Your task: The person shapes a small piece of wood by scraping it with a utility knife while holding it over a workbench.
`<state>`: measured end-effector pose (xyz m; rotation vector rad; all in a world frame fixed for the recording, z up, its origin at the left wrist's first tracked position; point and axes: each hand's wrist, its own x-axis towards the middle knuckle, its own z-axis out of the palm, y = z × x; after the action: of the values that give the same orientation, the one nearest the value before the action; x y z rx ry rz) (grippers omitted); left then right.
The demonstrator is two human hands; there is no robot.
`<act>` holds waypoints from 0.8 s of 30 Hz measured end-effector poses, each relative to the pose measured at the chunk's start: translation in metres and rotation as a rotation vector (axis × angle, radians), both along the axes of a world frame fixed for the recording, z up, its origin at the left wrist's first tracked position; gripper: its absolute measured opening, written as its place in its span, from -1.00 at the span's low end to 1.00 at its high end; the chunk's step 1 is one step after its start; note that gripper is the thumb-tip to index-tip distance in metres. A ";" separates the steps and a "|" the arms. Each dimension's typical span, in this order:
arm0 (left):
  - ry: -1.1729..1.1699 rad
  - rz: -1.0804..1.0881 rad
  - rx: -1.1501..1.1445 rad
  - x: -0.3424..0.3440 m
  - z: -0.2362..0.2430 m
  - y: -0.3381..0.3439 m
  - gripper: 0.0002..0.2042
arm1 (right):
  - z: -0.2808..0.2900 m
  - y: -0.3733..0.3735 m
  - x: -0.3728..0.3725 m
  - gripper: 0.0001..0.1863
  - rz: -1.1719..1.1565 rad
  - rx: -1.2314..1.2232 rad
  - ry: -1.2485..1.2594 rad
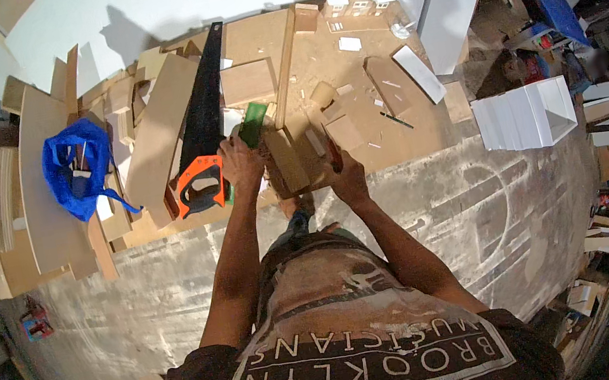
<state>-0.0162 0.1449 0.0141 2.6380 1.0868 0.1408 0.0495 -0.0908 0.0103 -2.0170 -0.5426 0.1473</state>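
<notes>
My left hand (240, 167) is closed at a flat green object (253, 124), whose kind I cannot make out. Just left of that hand lies a handsaw (203, 102) with a black blade and an orange and black handle. Between my hands stands a brown wooden block (285, 159). My right hand (350, 180) is closed round a slim reddish-brown thing (334, 156) at the right of the block; its kind does not show. Beyond my right hand are small wood offcuts (343, 133) and a dark green pencil-like stick (397, 120).
A blue bag (78, 167) sits among leaning boards (48, 184) at the left. Small model houses (358, 4) stand at the back of the brown work board (425, 141). White panels (521, 113) are stacked at the right, past a white strip (419, 74).
</notes>
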 end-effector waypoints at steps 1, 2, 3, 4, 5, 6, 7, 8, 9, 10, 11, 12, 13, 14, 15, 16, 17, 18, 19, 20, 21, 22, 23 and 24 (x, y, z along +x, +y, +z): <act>0.044 0.039 -0.018 -0.006 -0.004 0.006 -0.56 | 0.014 -0.003 -0.003 -0.44 0.039 -0.088 0.106; 0.087 0.059 -0.038 -0.006 -0.001 0.006 -0.54 | 0.023 -0.009 -0.005 -0.43 0.061 -0.178 0.212; 0.097 0.059 -0.064 -0.007 0.002 0.008 -0.51 | 0.022 -0.010 -0.007 -0.43 0.055 -0.178 0.214; 0.094 0.049 -0.061 -0.005 0.006 0.009 -0.51 | 0.017 -0.012 -0.007 -0.44 0.054 -0.187 0.202; 0.093 0.049 -0.116 -0.003 0.010 0.011 -0.50 | 0.012 -0.015 -0.006 -0.44 0.055 -0.196 0.190; 0.091 0.052 -0.170 -0.002 0.014 0.013 -0.49 | 0.008 -0.017 -0.004 -0.44 0.050 -0.194 0.189; 0.028 0.039 -0.144 -0.010 0.004 0.024 -0.44 | -0.003 -0.014 -0.003 -0.48 0.105 -0.181 0.058; 0.029 0.018 -0.143 -0.001 0.020 0.015 -0.44 | -0.014 -0.020 0.003 -0.51 0.126 -0.178 -0.074; 0.044 0.057 -0.175 0.006 0.036 0.006 -0.41 | -0.024 -0.027 0.009 -0.51 0.105 -0.179 -0.073; 0.059 0.123 -0.197 0.003 0.052 0.003 -0.38 | -0.026 -0.024 0.012 -0.51 0.064 -0.187 -0.144; 0.060 0.127 -0.188 -0.001 0.045 0.006 -0.38 | -0.027 -0.024 0.015 -0.51 0.020 -0.196 -0.216; -0.040 0.051 0.026 -0.007 0.029 0.011 -0.35 | -0.027 -0.027 0.020 -0.51 0.020 -0.187 -0.215; -0.127 -0.012 0.243 -0.020 0.015 0.017 -0.32 | -0.019 -0.023 0.020 -0.51 0.008 -0.207 -0.154; -0.128 -0.011 0.249 -0.020 0.010 0.014 -0.32 | -0.019 -0.026 0.024 -0.51 -0.022 -0.233 -0.101; -0.193 -0.100 0.312 -0.019 0.005 0.009 -0.31 | -0.019 -0.025 0.025 -0.56 -0.035 -0.221 -0.024; -0.254 -0.190 0.367 -0.018 0.000 0.001 -0.31 | -0.020 -0.024 0.026 -0.56 -0.034 -0.221 -0.021; -0.131 -0.144 -0.006 -0.012 0.008 -0.017 -0.29 | -0.019 -0.023 0.028 -0.58 -0.034 -0.130 0.027; 0.026 -0.062 -0.181 -0.003 0.016 -0.035 -0.31 | -0.019 -0.020 0.029 -0.60 -0.033 -0.038 0.074; 0.077 -0.020 -0.230 -0.003 0.014 -0.049 -0.27 | -0.021 -0.011 0.027 -0.60 -0.022 -0.030 0.077; 0.123 0.011 -0.280 0.000 0.014 -0.062 -0.23 | -0.028 -0.004 0.029 -0.58 -0.005 0.008 0.058; 0.120 0.011 -0.274 0.003 0.013 -0.072 -0.23 | -0.035 0.001 0.031 -0.55 0.014 0.046 0.039; 0.091 0.040 -0.283 0.003 0.011 -0.082 -0.19 | -0.052 0.002 0.032 -0.55 0.012 0.045 0.043; 0.058 0.051 -0.295 0.009 0.013 -0.093 -0.15 | -0.064 -0.003 0.037 -0.55 -0.010 -0.077 -0.008; 0.057 0.027 -0.299 0.019 0.014 -0.100 -0.15 | -0.074 -0.012 0.043 -0.54 -0.035 -0.201 -0.056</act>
<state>0.0026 0.0445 0.0286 2.3735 1.0695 -0.0858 0.0920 -0.1028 -0.0641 -2.2303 -0.5456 0.1287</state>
